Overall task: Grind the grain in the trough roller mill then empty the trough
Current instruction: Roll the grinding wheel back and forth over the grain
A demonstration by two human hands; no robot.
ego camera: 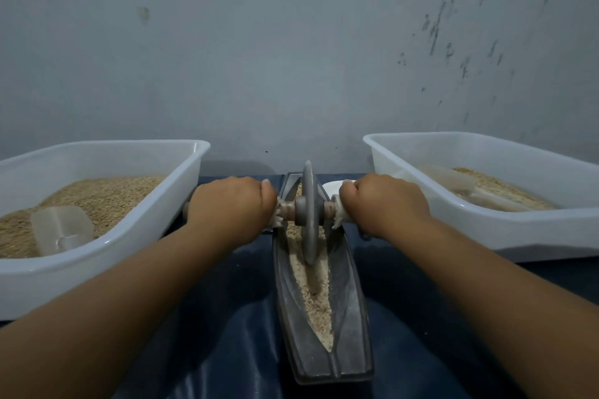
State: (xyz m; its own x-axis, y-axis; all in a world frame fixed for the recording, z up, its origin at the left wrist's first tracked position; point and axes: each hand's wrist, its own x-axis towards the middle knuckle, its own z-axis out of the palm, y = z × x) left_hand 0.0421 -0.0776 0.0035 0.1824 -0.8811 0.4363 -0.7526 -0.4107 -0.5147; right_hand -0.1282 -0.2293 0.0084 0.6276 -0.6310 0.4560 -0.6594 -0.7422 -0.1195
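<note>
A long grey metal trough (346, 317) lies lengthwise in front of me on a dark blue cloth. Pale crushed grain (316, 298) fills its groove. A grey roller wheel (308, 214) stands upright in the groove near the far end, on a cross axle. My left hand (231, 204) grips the left axle handle. My right hand (382, 204) grips the right axle handle, which is wrapped in white. Both handles are mostly hidden inside my fists.
A white tub (107, 246) on the left holds whole grain and a clear scoop (61, 228). Another white tub (505, 230) on the right holds ground grain and a scoop (453, 181). A small white dish (332, 188) sits behind the wheel. A grey wall stands close behind.
</note>
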